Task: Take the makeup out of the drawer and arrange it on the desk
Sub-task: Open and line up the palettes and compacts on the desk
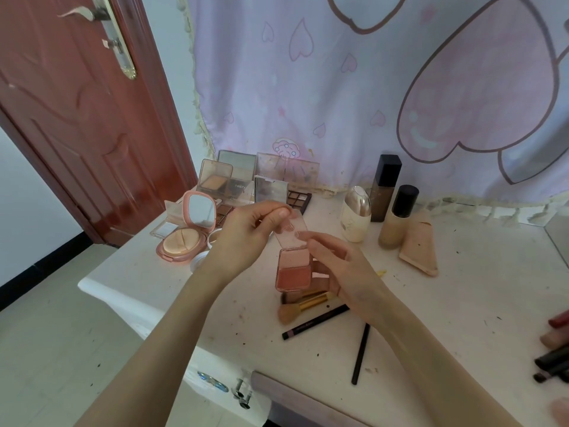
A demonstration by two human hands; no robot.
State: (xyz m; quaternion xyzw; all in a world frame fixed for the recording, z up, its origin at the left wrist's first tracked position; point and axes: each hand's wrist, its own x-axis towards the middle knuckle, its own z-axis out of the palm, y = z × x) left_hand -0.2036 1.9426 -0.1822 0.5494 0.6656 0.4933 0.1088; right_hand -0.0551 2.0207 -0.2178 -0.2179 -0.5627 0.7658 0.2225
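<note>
A small blush palette (pixel 293 270) with a pale pink pan and a coral pan is held above the white desk (pixel 462 303). Its clear lid (pixel 291 231) stands open. My left hand (pixel 246 232) pinches the lid's top edge between thumb and fingers. My right hand (pixel 341 266) grips the palette's base from the right side. Under the palette lie another tan palette (pixel 320 283), a gold-handled brush (pixel 303 308) and a black pencil (pixel 315 322). The drawer's front edge (pixel 308 399) shows at the bottom.
Open palettes (pixel 234 177) lean against the pink curtain at the back. A pink cushion compact (pixel 184 238) lies open on the left. Bottles (pixel 386 188) and a beige tube (pixel 420 245) stand on the right. A thin black stick (pixel 361 354) lies near the front. Lipsticks (pixel 554 346) lie at the right edge.
</note>
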